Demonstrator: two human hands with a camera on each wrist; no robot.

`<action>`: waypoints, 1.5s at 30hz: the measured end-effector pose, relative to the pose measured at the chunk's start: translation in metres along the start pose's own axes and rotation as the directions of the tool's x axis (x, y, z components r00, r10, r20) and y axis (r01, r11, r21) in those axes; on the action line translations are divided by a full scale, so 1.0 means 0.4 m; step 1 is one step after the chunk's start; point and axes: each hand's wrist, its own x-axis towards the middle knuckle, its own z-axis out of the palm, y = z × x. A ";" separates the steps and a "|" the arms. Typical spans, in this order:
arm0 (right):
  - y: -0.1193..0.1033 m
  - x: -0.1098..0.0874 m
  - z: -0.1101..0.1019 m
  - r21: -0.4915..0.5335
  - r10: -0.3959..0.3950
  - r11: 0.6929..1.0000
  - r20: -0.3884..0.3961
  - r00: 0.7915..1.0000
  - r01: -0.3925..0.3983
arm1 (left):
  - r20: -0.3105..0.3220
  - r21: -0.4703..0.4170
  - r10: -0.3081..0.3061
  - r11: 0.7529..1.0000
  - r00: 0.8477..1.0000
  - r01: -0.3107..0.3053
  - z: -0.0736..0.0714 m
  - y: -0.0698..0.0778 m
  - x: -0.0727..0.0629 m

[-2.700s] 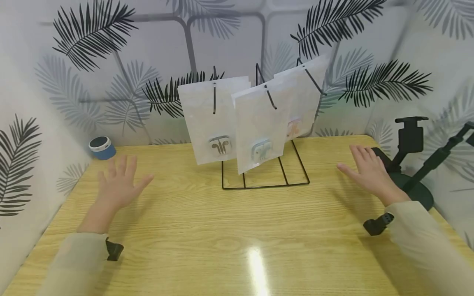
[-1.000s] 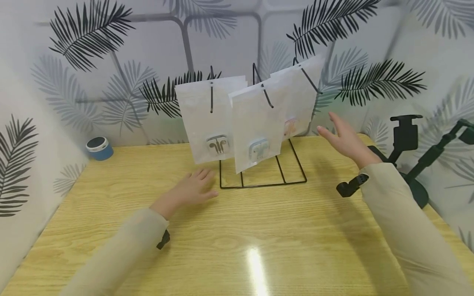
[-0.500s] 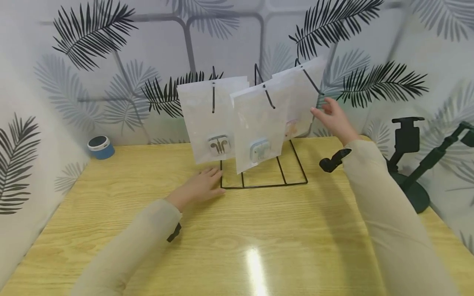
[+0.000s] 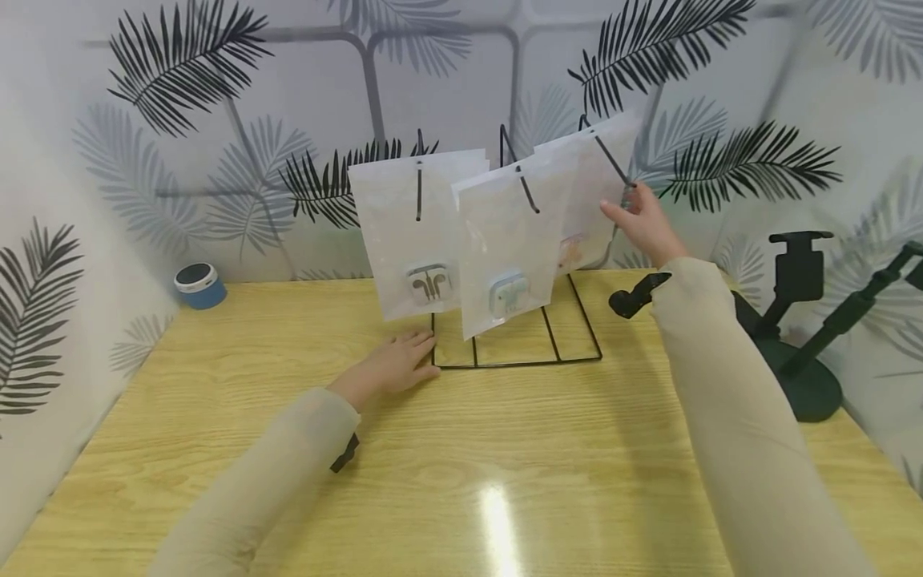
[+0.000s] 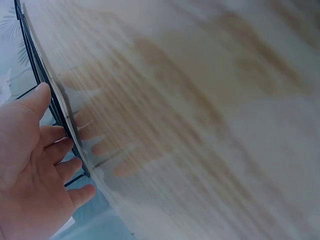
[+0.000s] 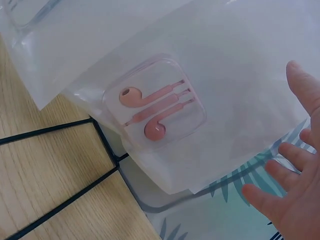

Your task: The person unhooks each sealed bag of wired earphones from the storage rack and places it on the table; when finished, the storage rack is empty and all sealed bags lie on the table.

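Note:
A black wire rack (image 4: 519, 365) holds white plastic bags on three hooks: a left bag (image 4: 392, 232), a middle bag (image 4: 497, 240) and a right bag (image 4: 602, 172). Each front bag contains earphones in a clear case; the right bag's earphones (image 6: 159, 107) are pink in the right wrist view. With fingers fairly straight, my left hand (image 4: 389, 365) rests at the rack's front left corner. My right hand (image 4: 647, 228) is raised at the right bag's outer edge. In the right wrist view its thumb and fingers are spread apart, with no pinch visible.
A blue speaker with a white rim (image 4: 200, 286) stands at the back left of the wooden table (image 4: 418, 473). On the right is a black stand (image 4: 800, 377) with a holder and jointed arm. Leaf-patterned cloth (image 4: 303, 96) hangs behind.
From beside the speaker, my left hand has moved right to the rack's corner. My right hand has moved left from near the stand to the right bag's edge. The bags hang as before.

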 end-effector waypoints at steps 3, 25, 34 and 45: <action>-0.005 0.007 0.002 0.011 0.006 1.000 -0.001 1.000 -0.006 | -0.010 0.000 0.008 1.000 1.000 -0.008 0.001 -0.002 0.004; 0.061 -0.026 0.000 0.238 -0.006 0.971 -0.093 0.996 0.028 | -0.051 -0.040 0.000 0.999 0.999 -0.002 0.008 0.003 0.011; 0.075 -0.058 -0.014 0.372 -0.012 0.926 -0.146 0.989 0.066 | -0.054 -0.064 -0.005 0.998 0.999 0.002 0.010 0.004 0.013; 0.069 -0.122 -0.024 0.293 -0.058 0.946 -0.277 0.959 0.141 | -0.048 -0.077 -0.010 0.997 0.999 0.006 0.005 0.011 0.012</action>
